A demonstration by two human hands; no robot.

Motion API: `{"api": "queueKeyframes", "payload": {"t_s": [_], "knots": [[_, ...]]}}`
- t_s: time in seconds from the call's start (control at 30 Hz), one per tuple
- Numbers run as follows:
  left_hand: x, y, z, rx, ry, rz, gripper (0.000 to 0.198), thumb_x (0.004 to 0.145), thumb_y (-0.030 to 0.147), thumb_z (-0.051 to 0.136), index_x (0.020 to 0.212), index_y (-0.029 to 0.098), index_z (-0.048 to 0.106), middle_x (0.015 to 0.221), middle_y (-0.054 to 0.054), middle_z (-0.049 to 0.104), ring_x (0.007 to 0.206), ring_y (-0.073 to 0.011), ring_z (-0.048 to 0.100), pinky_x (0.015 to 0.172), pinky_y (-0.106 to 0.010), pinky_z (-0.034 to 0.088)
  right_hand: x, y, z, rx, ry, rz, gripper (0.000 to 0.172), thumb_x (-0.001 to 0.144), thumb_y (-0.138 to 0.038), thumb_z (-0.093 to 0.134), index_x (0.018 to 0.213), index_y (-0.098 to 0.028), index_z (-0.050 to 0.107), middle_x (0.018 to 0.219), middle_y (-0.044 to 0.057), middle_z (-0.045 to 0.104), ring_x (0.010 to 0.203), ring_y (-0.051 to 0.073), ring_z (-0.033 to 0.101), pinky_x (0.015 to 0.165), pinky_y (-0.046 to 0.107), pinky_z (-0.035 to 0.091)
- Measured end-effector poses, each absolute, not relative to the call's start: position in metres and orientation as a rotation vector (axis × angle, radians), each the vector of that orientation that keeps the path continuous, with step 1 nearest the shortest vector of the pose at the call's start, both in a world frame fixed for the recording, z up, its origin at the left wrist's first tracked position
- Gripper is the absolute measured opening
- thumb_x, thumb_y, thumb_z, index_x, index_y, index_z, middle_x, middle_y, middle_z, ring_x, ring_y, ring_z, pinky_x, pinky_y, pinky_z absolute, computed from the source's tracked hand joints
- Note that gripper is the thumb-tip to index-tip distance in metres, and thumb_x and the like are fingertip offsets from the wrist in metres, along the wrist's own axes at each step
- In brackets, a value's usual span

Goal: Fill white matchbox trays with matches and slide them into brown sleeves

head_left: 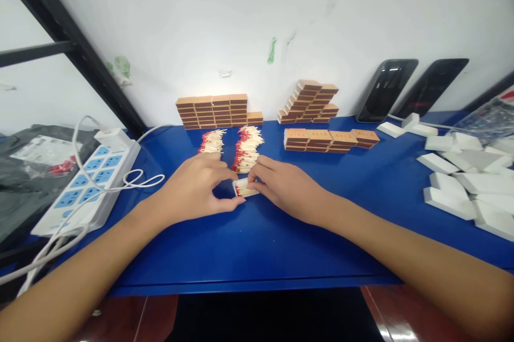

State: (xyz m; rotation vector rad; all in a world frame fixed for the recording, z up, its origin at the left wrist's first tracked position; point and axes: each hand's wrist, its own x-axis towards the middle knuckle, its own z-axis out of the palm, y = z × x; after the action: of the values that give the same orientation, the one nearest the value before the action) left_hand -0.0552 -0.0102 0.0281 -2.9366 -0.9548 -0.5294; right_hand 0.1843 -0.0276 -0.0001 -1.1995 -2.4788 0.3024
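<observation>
A small white matchbox tray (236, 188) lies on the blue table with red-tipped matches (243, 189) inside it. My left hand (196, 184) steadies its left end between thumb and forefinger. Over the right part of the tray, the fingers of my right hand (287, 189) are pinched together on the matches, hiding that end. Just behind the tray spreads a larger pile of loose matches (247, 149), heads mostly to the left. A smaller match pile (212, 142) sits behind my left hand.
Stacked brown matchboxes (212, 112) stand along the wall, with another stepped stack (309, 101) and a low row (331, 140) farther right. White empty-looking boxes (450, 195) are heaped at the right. Two dark phones (387, 90) lean on the wall. A power strip (90, 181) with cables is at left.
</observation>
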Motion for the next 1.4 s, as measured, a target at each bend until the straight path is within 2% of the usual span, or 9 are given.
{"api": "queueKeyframes", "payload": {"t_s": [0.23,0.43,0.77,1.0,1.4], "knots": [[-0.055,-0.012,0.029,-2.974,-0.981,-0.490,0.027,0.087,0.048,0.076,0.092,0.021,0.080,0.067,0.000,0.060,0.070,-0.0169,0.056,0.066,-0.032,0.040,0.193,-0.018,-0.005,-1.106,-2.317,0.323,0.011,0.103,-0.024,0.060,0.102,-0.019,0.069,0.096,0.003,0.060,0.075,0.014,0.055,0.068,0.028,0.039],[-0.056,-0.013,0.032,-3.017,-0.999,-0.423,0.030,0.087,0.051,0.074,0.093,0.022,0.080,0.068,-0.001,0.061,0.070,-0.0169,0.056,0.064,-0.031,0.040,0.193,-0.006,-0.019,-1.063,-2.398,0.245,0.018,0.104,-0.024,0.058,0.113,-0.019,0.073,0.100,0.006,0.059,0.084,0.017,0.058,0.072,0.030,0.042],[-0.052,-0.020,0.036,-3.060,-0.981,-0.391,0.029,0.085,0.050,0.077,0.085,0.021,0.079,0.068,-0.001,0.063,0.069,-0.0170,0.056,0.062,-0.030,0.039,0.182,-0.009,-0.014,-1.110,-2.358,0.339,0.010,0.100,-0.021,0.064,0.105,-0.018,0.072,0.100,0.004,0.060,0.080,0.014,0.059,0.072,0.028,0.042],[-0.053,-0.018,0.034,-3.061,-0.968,-0.379,0.028,0.084,0.049,0.078,0.085,0.022,0.079,0.070,-0.002,0.065,0.069,-0.0168,0.057,0.061,-0.030,0.039,0.181,-0.006,-0.015,-1.106,-2.351,0.346,0.006,0.099,-0.019,0.065,0.093,-0.018,0.067,0.096,0.002,0.058,0.074,0.012,0.054,0.069,0.027,0.039],[-0.055,-0.017,0.035,-3.069,-0.986,-0.387,0.027,0.083,0.049,0.079,0.088,0.022,0.079,0.070,0.000,0.065,0.071,-0.0170,0.058,0.062,-0.030,0.039,0.184,-0.009,-0.010,-1.169,-2.389,0.371,0.007,0.101,-0.024,0.065,0.097,-0.018,0.067,0.100,0.004,0.062,0.077,0.014,0.056,0.070,0.029,0.040]]}}
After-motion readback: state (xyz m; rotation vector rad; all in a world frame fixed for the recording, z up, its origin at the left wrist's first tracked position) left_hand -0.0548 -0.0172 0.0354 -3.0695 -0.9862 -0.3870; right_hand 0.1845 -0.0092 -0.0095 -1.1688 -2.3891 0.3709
